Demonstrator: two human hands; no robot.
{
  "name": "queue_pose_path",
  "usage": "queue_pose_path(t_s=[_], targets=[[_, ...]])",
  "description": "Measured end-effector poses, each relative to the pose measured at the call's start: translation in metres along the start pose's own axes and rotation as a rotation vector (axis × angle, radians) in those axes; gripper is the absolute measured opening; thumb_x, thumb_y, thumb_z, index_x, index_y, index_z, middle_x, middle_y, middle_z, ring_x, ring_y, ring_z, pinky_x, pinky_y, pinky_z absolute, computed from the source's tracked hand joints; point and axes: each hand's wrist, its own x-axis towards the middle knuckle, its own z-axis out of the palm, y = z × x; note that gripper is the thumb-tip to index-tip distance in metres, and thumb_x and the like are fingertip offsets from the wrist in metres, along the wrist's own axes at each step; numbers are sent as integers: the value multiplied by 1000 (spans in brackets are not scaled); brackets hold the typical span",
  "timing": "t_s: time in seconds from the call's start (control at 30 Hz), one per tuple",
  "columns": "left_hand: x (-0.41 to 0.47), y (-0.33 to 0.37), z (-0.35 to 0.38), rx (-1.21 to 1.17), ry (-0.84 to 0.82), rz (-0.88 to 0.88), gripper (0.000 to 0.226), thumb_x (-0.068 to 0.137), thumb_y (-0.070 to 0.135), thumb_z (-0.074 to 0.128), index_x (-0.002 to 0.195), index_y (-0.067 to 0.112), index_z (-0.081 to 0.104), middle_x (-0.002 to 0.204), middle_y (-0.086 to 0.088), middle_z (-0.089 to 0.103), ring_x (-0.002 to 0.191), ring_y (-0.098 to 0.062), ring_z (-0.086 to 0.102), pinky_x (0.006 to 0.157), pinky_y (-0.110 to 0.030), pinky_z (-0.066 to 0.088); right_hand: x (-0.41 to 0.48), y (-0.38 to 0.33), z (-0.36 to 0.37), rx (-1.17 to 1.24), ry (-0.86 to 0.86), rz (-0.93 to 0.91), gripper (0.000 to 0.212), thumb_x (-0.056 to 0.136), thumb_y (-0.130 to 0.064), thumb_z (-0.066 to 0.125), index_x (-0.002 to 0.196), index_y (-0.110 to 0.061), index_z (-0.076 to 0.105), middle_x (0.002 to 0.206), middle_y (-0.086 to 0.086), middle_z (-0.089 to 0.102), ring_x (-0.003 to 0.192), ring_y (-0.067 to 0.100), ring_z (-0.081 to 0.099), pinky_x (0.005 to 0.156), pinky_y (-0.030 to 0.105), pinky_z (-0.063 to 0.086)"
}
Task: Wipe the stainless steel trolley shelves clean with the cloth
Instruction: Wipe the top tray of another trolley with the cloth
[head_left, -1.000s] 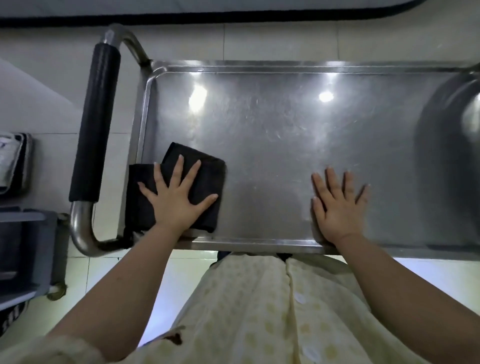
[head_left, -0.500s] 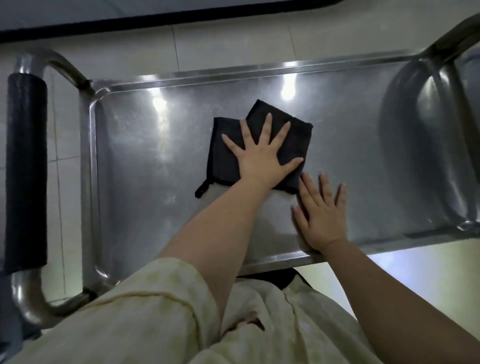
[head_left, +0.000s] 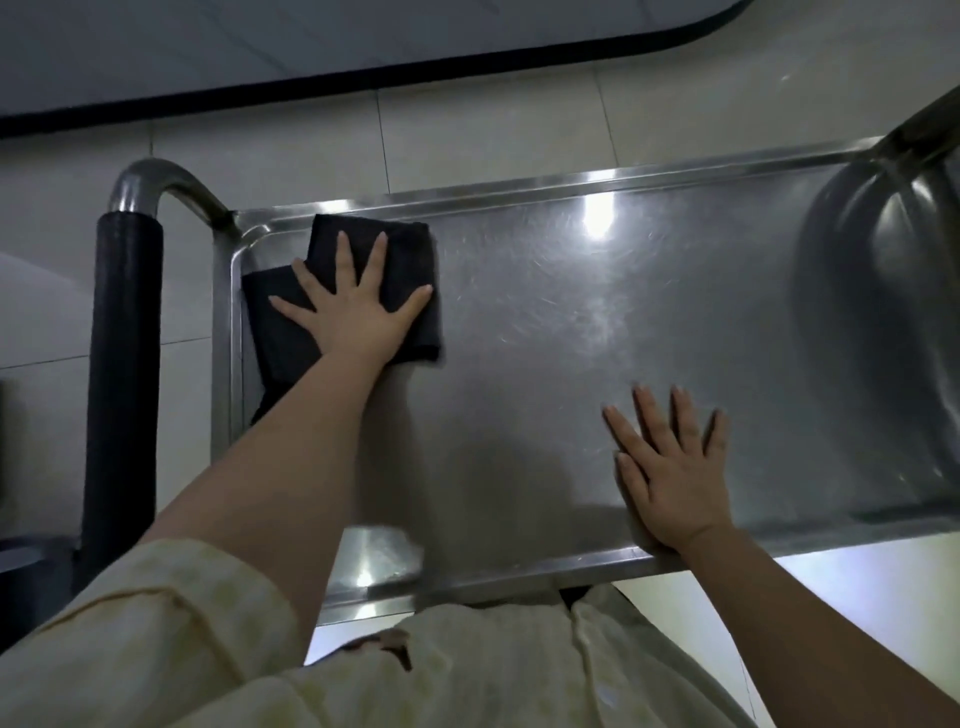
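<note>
Shelf (head_left: 545, 364) of shiny stainless steel, long and flat with a low raised rim, stood in front of the person. A black folded cloth (head_left: 410, 249) lay in it, tucked into the far left corner, right up against the left rim and close to the far rim.

The person's left hand (head_left: 358, 312) lay flat on top of the cloth. Its fingers were straight and spread wide, pressing down, not curled round anything. The bare left arm reached out long across the shelf.

The right hand (head_left: 670, 467) lay flat on the bare steel, well apart from the cloth. Its fingers were straight too, a little spread, holding nothing. The heel of that hand sat at the near rim.

A thick black padded handle (head_left: 124, 364) stood just beside the left end of the shelf. A pale yellow shirt (head_left: 467, 670) showed at the bottom.
</note>
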Motion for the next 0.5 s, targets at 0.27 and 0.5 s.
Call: queue_pose_path(t_s=[0.27,0.5], targets=[[-20,212,28,66,-99,449,90,74,92,22,151,53,-5,164,6,-15,141,-51,-24,95,-81,-14,1,6,3,8,30,-4,54,100,-48,22,153,-38,22,163,2,16,150,37,8,111,71,8],[-26,206,35,57,-44,452,88,75,91,22,151,53,1,164,8,-11,146,-43,-19,98,-78,-15,0,7,1,49,64,-8,53,101,-50,19,152,-38,24,162,0,22,149,35,13,113,68,9]])
